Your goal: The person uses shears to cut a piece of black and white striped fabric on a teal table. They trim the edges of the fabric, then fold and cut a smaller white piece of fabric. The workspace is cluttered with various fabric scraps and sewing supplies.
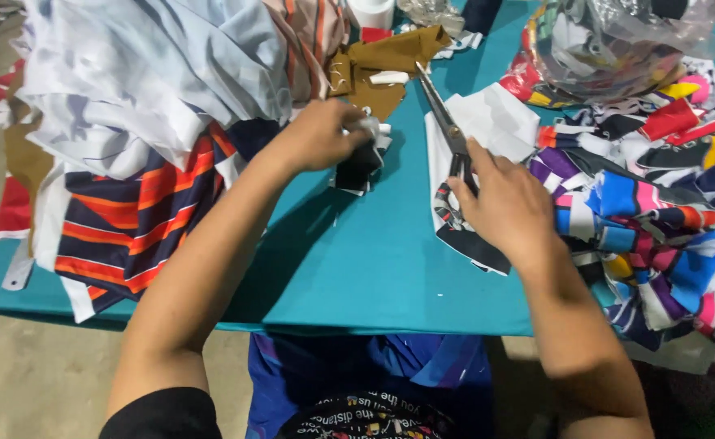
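My left hand (325, 134) is closed on a small black and white scrap of fabric (361, 162) near the middle of the teal table (374, 268). My right hand (504, 203) grips the handles of a pair of long scissors (443, 118). Their shut blades point away from me toward a brown cloth piece (382, 65). Under the scissors lies a white fabric piece with a dark patterned edge (487, 122).
A big heap of white, blue and orange-striped cloth (146, 122) covers the table's left side. Several bright multicoloured scraps (658, 211) pile up on the right. A clear plastic bag of scraps (609, 49) sits at the back right.
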